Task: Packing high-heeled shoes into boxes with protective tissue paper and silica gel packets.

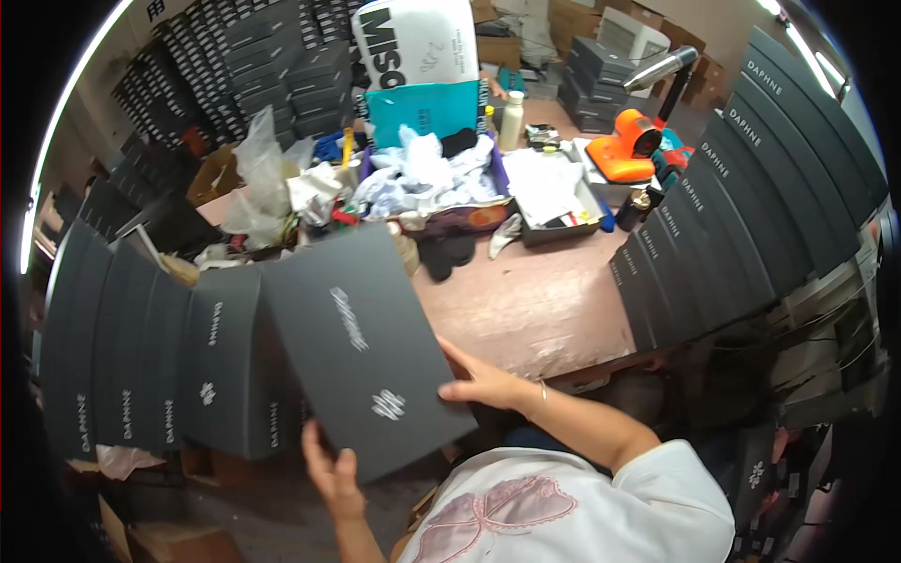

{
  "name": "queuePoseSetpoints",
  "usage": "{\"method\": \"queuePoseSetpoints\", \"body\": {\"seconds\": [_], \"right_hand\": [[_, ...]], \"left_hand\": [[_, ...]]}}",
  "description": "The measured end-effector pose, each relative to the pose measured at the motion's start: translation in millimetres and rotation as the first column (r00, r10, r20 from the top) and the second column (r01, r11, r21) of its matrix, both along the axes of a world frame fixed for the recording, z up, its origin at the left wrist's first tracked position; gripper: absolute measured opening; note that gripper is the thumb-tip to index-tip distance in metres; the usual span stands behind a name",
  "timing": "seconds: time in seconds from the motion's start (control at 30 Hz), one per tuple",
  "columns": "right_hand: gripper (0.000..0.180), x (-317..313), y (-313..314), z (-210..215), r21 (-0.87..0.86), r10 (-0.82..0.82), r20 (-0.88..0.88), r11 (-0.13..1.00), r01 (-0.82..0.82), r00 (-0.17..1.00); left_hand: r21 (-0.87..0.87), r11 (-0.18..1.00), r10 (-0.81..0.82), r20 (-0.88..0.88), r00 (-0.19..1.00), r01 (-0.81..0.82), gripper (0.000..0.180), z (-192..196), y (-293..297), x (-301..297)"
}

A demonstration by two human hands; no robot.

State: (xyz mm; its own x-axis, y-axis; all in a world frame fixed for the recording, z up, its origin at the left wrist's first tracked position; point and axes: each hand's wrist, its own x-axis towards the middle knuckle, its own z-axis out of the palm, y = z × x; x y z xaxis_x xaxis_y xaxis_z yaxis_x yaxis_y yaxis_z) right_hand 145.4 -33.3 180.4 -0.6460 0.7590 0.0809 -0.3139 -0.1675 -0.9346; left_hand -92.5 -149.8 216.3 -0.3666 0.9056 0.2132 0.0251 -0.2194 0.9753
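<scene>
Both hands (pixel 404 432) gripping flat black box lid (pixel 366 347) beside stacked black lids (pixel 141 357).

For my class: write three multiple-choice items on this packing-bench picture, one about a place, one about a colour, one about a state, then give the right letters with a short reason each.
1. Where does the orange tool stand?
A. On the far right part of the table
B. On the floor under the table
C. On the row of boxes at the left

2. What colour is the flat box lid being handled?
A. White
B. Dark grey
C. Teal

3. How is that lid held?
A. It lies alone, untouched
B. By the left hand only
C. By both hands, left at its lower edge and right hand at its right edge

Answers:
1 A: it sits beyond the open cardboard tray, toward the right.
2 B: the lid is dark grey with pale print.
3 C: fingers of each hand rest on the lid's edges.
</scene>
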Motion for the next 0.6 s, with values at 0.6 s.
{"method": "queuePoseSetpoints", "body": {"seconds": [0.6], "right_hand": [[0.021,115,11,-121,-0.61,-0.668,0.253,0.452,0.651,0.7]], "left_hand": [[-0.511,0.77,-0.215,0.356,0.91,0.382,0.082,-172,145,112]]}}
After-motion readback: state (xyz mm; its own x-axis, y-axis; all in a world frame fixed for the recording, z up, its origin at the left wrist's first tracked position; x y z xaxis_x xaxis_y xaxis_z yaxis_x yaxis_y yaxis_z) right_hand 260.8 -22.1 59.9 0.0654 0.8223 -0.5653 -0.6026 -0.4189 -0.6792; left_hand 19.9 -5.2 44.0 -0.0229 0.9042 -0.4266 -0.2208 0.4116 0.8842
